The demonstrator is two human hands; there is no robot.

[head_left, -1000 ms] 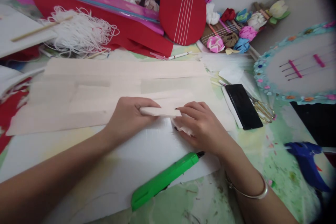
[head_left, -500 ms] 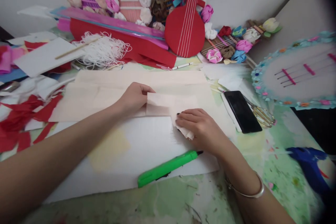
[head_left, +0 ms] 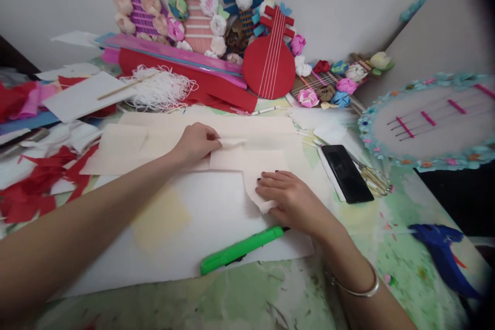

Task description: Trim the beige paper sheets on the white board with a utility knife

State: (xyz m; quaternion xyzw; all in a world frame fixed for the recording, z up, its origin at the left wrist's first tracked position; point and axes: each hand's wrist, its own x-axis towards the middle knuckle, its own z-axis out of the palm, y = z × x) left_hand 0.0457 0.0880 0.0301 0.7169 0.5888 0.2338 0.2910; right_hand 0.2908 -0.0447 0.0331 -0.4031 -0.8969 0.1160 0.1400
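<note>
The fingers of my left hand [head_left: 196,143] were clamped on the edge of a cream piece [head_left: 229,160], thumb and forefinger pinching beside a lifted flap. My right hand [head_left: 294,200] was laid palm down, fingers stretched out and slightly apart, on the lower arm of the same piece, whose ragged end reached toward a green cutter [head_left: 242,251]. The piece lay at the front of a larger cream sheet [head_left: 119,152]; I couldn't tell exactly where one ended and the other began.

A white board [head_left: 216,206] beneath carried the sheet's near part and most of the cutter, all on the green-patterned worktop [head_left: 228,301]. To the right, a black phone [head_left: 348,172] rested partly over a white strip, beside gold-handled scissors [head_left: 375,179]. Behind on the left, a white card [head_left: 83,97] bore one end of a thin stick [head_left: 116,93], which crossed onto tangled white string [head_left: 164,90].
</note>
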